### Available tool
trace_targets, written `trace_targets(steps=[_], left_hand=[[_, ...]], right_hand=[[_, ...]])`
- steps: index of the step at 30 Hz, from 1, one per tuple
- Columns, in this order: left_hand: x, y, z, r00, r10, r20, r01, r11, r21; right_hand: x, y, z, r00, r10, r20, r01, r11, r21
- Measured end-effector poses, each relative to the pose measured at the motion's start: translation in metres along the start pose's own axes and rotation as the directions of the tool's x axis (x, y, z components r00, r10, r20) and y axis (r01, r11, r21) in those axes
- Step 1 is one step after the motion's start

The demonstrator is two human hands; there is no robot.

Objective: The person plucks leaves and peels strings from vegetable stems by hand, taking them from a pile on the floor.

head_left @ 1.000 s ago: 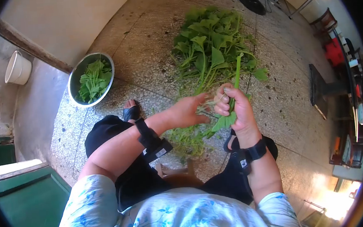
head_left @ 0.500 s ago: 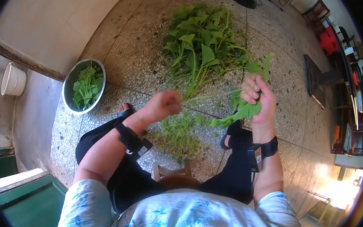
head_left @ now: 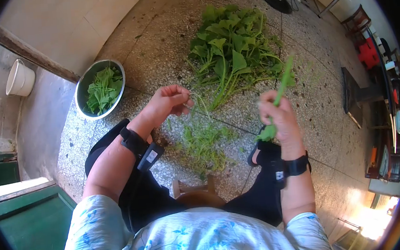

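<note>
My left hand [head_left: 172,101] pinches a thin, pale strip of stem skin [head_left: 202,100] that curves down from the fingertips. My right hand [head_left: 278,116] is closed around a green leafy stem [head_left: 284,81], slightly blurred; its upper end points up and away, and a leaf [head_left: 267,133] hangs below the fist. Between my hands, lower down, thin green peelings [head_left: 204,143] lie scattered on the floor. Beyond them is a large heap of leafy green stems [head_left: 238,46]. To the left, a metal basin [head_left: 78,94] holds more leafy greens [head_left: 105,91].
The speckled stone floor [head_left: 143,59] runs all around. A small wooden stool [head_left: 201,197] shows between my legs. A white bucket [head_left: 20,79] stands at far left, above a green panel [head_left: 38,222]. Black stand bases [head_left: 276,1] and furniture line the right side.
My left hand has moved slightly up and left, with the thin strip now showing from its fingers. The stem in my right hand has turned more upright.
</note>
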State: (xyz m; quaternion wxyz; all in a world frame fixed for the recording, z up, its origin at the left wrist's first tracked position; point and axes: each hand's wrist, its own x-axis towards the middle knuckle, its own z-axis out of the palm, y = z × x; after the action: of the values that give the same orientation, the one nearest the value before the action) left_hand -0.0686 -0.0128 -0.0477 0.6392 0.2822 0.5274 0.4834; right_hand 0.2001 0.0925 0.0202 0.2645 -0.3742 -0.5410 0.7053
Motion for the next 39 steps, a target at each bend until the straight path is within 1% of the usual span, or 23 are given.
trace_targets(steps=[2,4,5,6,8,10,11,12,13,14,16,17,18,20,26,28,32,33,35,36,37,38,39], left_hand=[[-0.001,0.009,0.012,1.0,-0.003,0.012,0.003,1.0,0.016],[0.0,0.015,0.025,0.994,0.019,0.112,-0.051,0.955,0.293],[-0.001,0.018,0.033,0.993,0.018,0.115,-0.051,0.955,0.292],[-0.003,0.022,0.041,0.988,0.031,0.152,-0.073,0.957,0.281],[-0.004,0.024,0.047,0.982,0.048,0.185,-0.097,0.959,0.267],[-0.005,0.026,0.046,0.989,0.093,0.116,-0.094,0.996,0.004],[-0.005,0.027,0.043,0.989,0.098,0.11,-0.099,0.995,0.003],[-0.005,0.027,0.039,0.992,0.109,0.07,-0.102,0.991,-0.087],[-0.004,0.027,0.035,0.993,0.117,0.029,-0.111,0.978,-0.177],[-0.005,0.029,0.031,0.992,0.124,0.021,-0.118,0.977,-0.177],[-0.006,0.029,0.025,0.991,0.126,-0.032,-0.13,0.973,-0.193],[-0.006,0.029,0.024,0.991,0.13,-0.036,-0.134,0.972,-0.195],[-0.007,0.027,0.023,0.989,0.145,-0.025,-0.147,0.971,-0.189],[-0.007,0.027,0.022,0.987,0.16,-0.014,-0.16,0.97,-0.183],[-0.01,0.03,0.023,0.982,0.162,-0.095,-0.171,0.98,-0.101],[-0.013,0.036,0.025,0.987,0.16,-0.029,-0.155,0.98,0.124],[-0.008,0.036,0.022,0.992,0.117,0.051,-0.125,0.969,0.211],[-0.008,0.036,0.023,0.99,0.136,0.041,-0.142,0.973,0.181],[-0.008,0.034,0.028,0.987,0.155,0.034,-0.158,0.975,0.153],[-0.008,0.03,0.033,0.982,0.189,-0.009,-0.188,0.98,0.066],[-0.007,0.028,0.036,0.974,0.218,-0.055,-0.22,0.975,-0.02],[-0.006,0.027,0.037,0.974,0.219,-0.054,-0.22,0.975,-0.019],[-0.006,0.027,0.037,0.966,0.233,-0.111,-0.245,0.963,-0.109]], right_hand=[[0.004,0.009,0.02,0.998,0.014,0.055,-0.011,0.998,-0.058],[0.009,0.015,0.039,0.999,0.02,0.049,-0.016,0.997,-0.074],[0.011,0.016,0.046,0.991,0.1,0.09,-0.093,0.993,-0.077],[0.012,0.018,0.051,0.975,0.179,0.133,-0.169,0.982,-0.083],[0.014,0.023,0.055,0.962,0.204,0.183,-0.189,0.978,-0.092],[0.017,0.028,0.058,0.945,0.224,0.239,-0.204,0.973,-0.105],[0.017,0.031,0.059,0.94,0.203,0.275,-0.194,0.979,-0.059],[0.017,0.032,0.06,0.933,0.178,0.311,-0.183,0.983,-0.014],[0.015,0.031,0.062,0.951,0.167,0.261,-0.169,0.985,-0.015],[0.015,0.03,0.063,0.949,0.165,0.269,-0.166,0.986,-0.018],[0.014,0.029,0.063,0.985,0.135,0.112,-0.146,0.984,0.102],[0.015,0.031,0.062,0.985,0.151,0.08,-0.158,0.984,0.081],[0.016,0.031,0.061,0.985,0.152,0.082,-0.158,0.984,0.078],[0.016,0.03,0.06,0.961,0.222,0.164,-0.209,0.974,-0.089],[0.015,0.027,0.058,0.958,0.236,0.164,-0.212,0.966,-0.147],[0.016,0.026,0.057,0.962,0.227,0.15,-0.202,0.966,-0.164],[0.013,0.019,0.054,0.962,0.23,0.146,-0.207,0.966,-0.155],[0.013,0.021,0.054,0.963,0.228,0.145,-0.206,0.967,-0.153],[0.013,0.03,0.054,0.998,0.058,0.024,-0.052,0.975,-0.214],[0.015,0.032,0.053,0.998,0.057,0.023,-0.051,0.976,-0.213],[0.016,0.034,0.051,0.996,0.06,-0.07,-0.068,0.992,-0.11],[0.017,0.035,0.05,0.984,0.073,-0.16,-0.074,0.997,-0.004],[0.016,0.032,0.05,0.985,0.07,-0.159,-0.072,0.997,-0.003]])
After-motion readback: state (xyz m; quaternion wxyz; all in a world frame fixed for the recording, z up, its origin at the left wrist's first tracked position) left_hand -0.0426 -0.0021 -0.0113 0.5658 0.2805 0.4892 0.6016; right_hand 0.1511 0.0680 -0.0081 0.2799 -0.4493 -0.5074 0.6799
